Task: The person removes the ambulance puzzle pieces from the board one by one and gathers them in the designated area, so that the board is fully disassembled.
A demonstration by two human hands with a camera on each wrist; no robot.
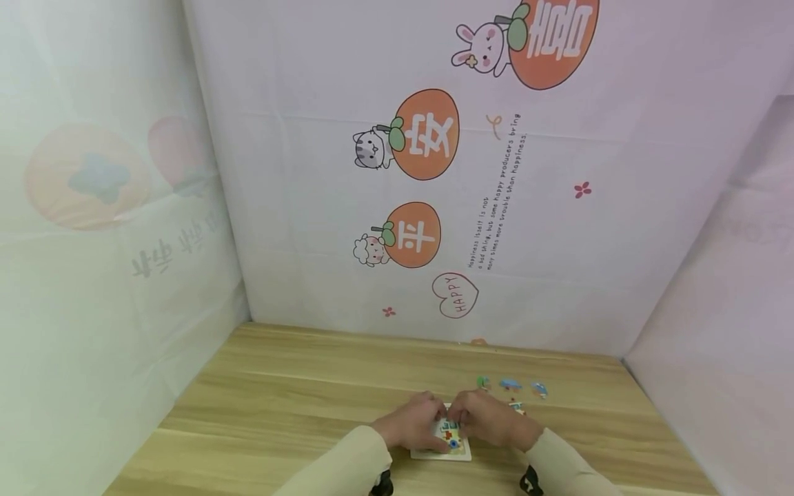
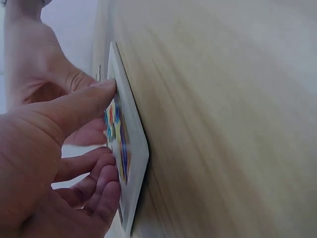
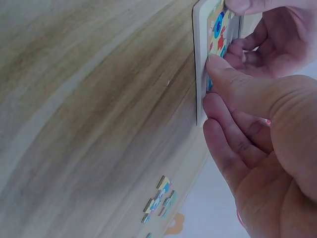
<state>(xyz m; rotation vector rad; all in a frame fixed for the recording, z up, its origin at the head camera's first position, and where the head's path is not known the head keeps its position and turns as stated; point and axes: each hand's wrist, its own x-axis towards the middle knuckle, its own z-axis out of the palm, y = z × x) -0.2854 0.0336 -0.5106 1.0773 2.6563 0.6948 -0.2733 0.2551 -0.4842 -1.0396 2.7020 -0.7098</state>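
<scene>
A jigsaw board (image 1: 440, 455) with a pale frame lies on the wooden table, colourful pieces set inside it. My left hand (image 1: 417, 421) touches its left side; in the left wrist view the thumb (image 2: 106, 85) lies on the board and the bent fingers rest apart from it on the picture. Over the upper right part is my right hand (image 1: 493, 417). In the right wrist view its thumb tip (image 3: 216, 63) presses at the picture's edge, fingers beside the frame. Whether a loose piece sits between thumb and fingers is hidden.
Several loose puzzle pieces (image 1: 510, 384) lie on the table (image 1: 298, 386) beyond the right hand, and another piece (image 1: 517, 408) is close by that hand. Printed white cloth (image 1: 322, 207) walls off the back and both sides.
</scene>
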